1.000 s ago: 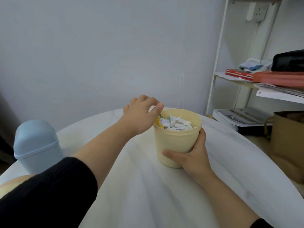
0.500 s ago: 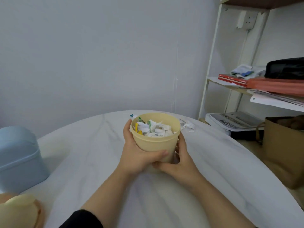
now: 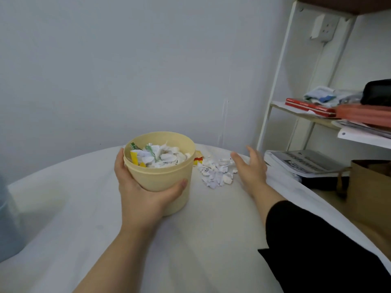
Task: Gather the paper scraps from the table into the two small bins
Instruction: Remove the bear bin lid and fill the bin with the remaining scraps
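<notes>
A cream-yellow small bin (image 3: 167, 176), nearly full of white, yellow and green paper scraps (image 3: 158, 156), stands on the white round table (image 3: 190, 240). My left hand (image 3: 139, 187) grips the bin around its near left side, thumb across the front. To the bin's right lies a loose pile of white paper scraps (image 3: 216, 171), with a yellow and red scrap (image 3: 198, 159) just behind the bin. My right hand (image 3: 250, 169) hovers with straight fingers at the pile's right edge, holding nothing. The blue bin (image 3: 6, 218) shows only as a sliver at the far left.
A white metal shelf (image 3: 273, 106) stands to the right, carrying red books (image 3: 309, 106), papers and a black object. Magazines (image 3: 304, 162) lie on its lower level. A brown paper bag (image 3: 370, 187) sits beside the table's right edge. The wall is close behind.
My right hand let go of the cream bin and moved right to the scrap pile. The left hand keeps its grip on the bin. The view shifted right, so the blue bin is almost out of sight.
</notes>
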